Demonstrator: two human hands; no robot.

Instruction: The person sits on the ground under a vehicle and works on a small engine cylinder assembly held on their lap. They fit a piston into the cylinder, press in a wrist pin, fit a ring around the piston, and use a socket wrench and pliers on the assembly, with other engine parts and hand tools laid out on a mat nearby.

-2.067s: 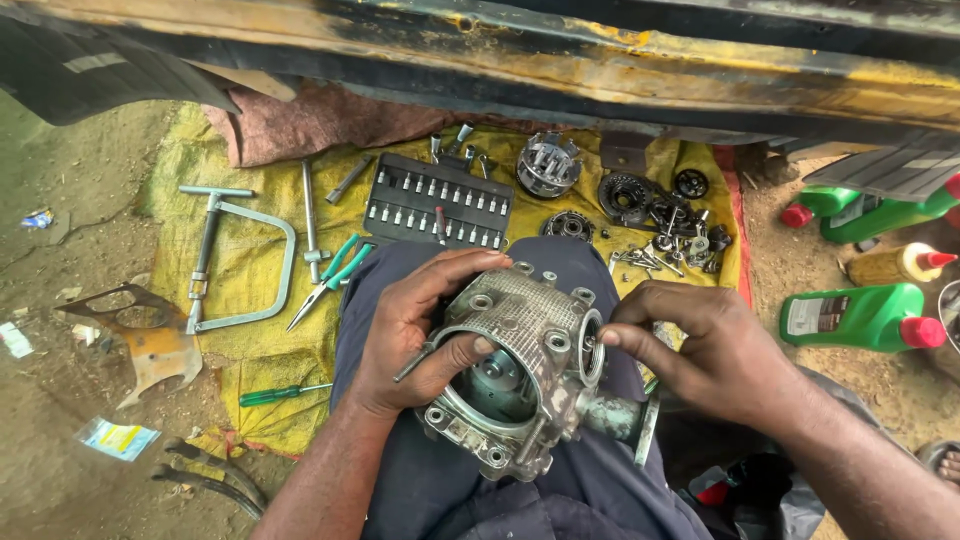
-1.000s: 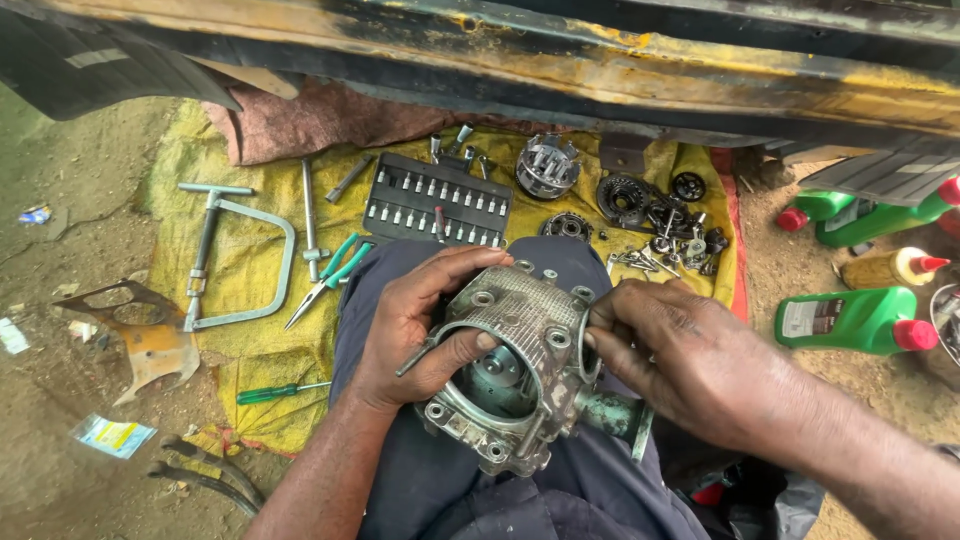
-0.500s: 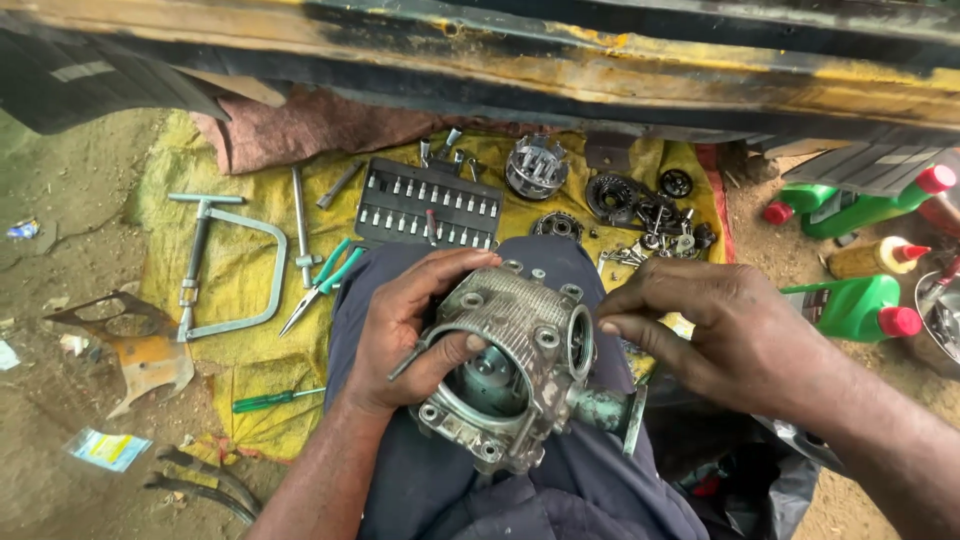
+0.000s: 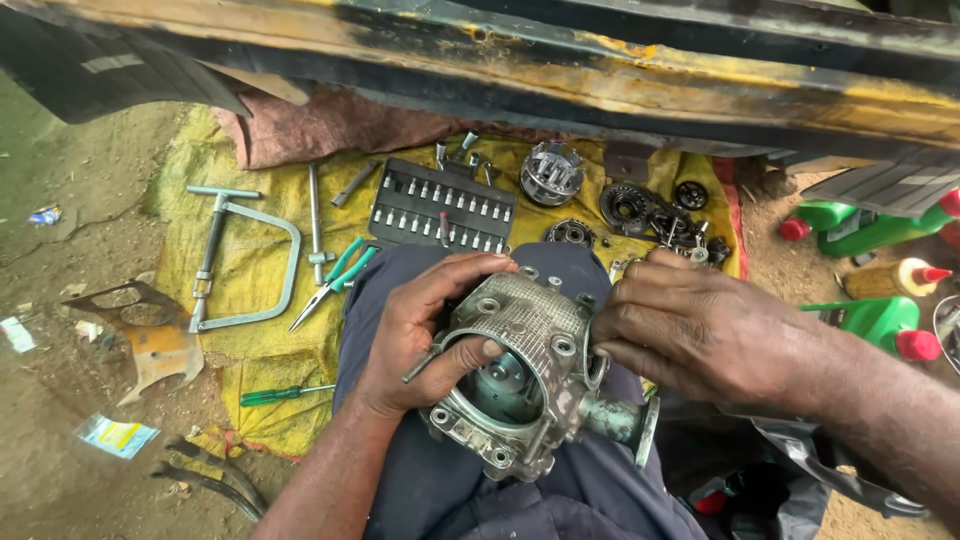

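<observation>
Engine part [image 4: 530, 375], grey metal, is held on the lap. It is gripped by the left hand [image 4: 420, 335], fingers curled around its rim. It is touched on its side by the right hand [image 4: 700, 335], fingers bent.

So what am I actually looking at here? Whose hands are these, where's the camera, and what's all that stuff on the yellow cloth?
There is no machine here: these are a person's two bare hands, filmed by a camera worn on their head and looking down at their lap. The left hand grips a grey metal engine part with a round bore, resting on their dark trousers. A thin metal pin sticks out under that hand. The right hand rests on the part's right side; what its fingertips do there is hidden.

Beyond the knees lies a yellow cloth on dirt ground. On it are a metal clamp frame, green-handled pliers, a green screwdriver, a black tray of sockets and round gear-like parts. Green bottles with red caps stand to the right. A worn yellow and black beam crosses the top.
</observation>
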